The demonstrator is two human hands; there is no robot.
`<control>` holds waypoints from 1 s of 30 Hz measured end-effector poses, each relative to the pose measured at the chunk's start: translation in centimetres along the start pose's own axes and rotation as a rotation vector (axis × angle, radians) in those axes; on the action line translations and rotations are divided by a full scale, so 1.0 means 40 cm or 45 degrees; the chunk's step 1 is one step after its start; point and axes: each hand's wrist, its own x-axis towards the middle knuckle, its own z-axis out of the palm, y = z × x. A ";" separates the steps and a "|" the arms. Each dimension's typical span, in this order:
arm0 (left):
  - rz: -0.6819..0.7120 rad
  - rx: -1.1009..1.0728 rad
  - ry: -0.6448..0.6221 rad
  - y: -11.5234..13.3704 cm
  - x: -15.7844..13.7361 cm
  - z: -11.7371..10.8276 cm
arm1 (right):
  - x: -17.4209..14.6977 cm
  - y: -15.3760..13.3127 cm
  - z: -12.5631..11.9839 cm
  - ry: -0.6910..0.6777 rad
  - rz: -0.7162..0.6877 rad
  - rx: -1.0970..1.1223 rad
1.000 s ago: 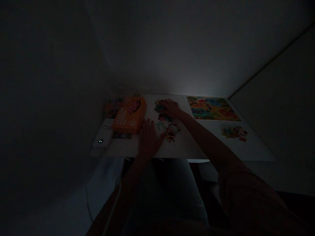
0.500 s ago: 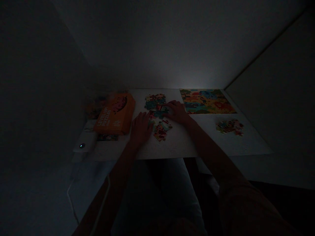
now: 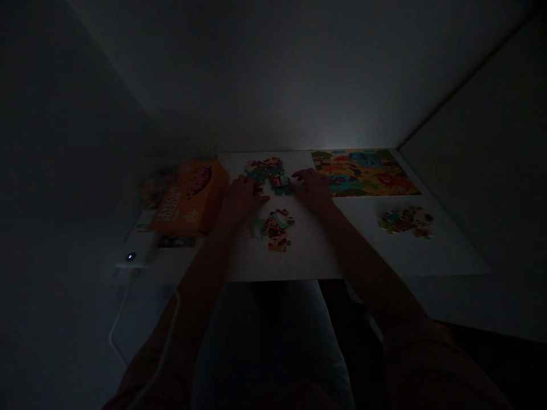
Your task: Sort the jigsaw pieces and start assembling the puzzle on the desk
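Note:
In dim light, several jigsaw puzzle pieces [image 3: 265,169] lie bunched near the far side of the white table. My left hand [image 3: 241,199] rests at their left with fingers apart, its thumb pointing right. On the other side, my right hand [image 3: 313,188] is spread, its fingertips at the edge of a teal piece [image 3: 281,188]. Neither hand has a piece lifted off the table. Nearer to me, between my forearms, sits a loose cluster of puzzle pieces [image 3: 277,229], a pale green one at its left.
An orange puzzle box [image 3: 192,199] stands left of my left hand. A colourful animal picture sheet [image 3: 367,172] lies at the back right, with another pile of pieces [image 3: 405,221] before it. A white device [image 3: 137,250] with a cable sits at the left edge.
Both hands have moved slightly away from me. My left hand has left the nearer cluster, and teal and red pieces have shifted up against the far bunch.

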 end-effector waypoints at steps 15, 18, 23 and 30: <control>-0.084 -0.612 -0.020 -0.075 -0.024 -0.018 | 0.015 0.019 0.008 -0.080 -0.103 0.068; -0.131 -0.783 -0.043 -0.064 -0.020 -0.020 | 0.021 0.024 0.009 -0.086 -0.100 0.066; -0.123 -0.993 -0.035 -0.051 -0.003 -0.024 | 0.023 0.033 0.005 -0.082 -0.125 0.091; 0.022 -1.047 -0.259 -0.051 -0.012 -0.039 | 0.030 0.035 -0.003 0.032 -0.120 0.126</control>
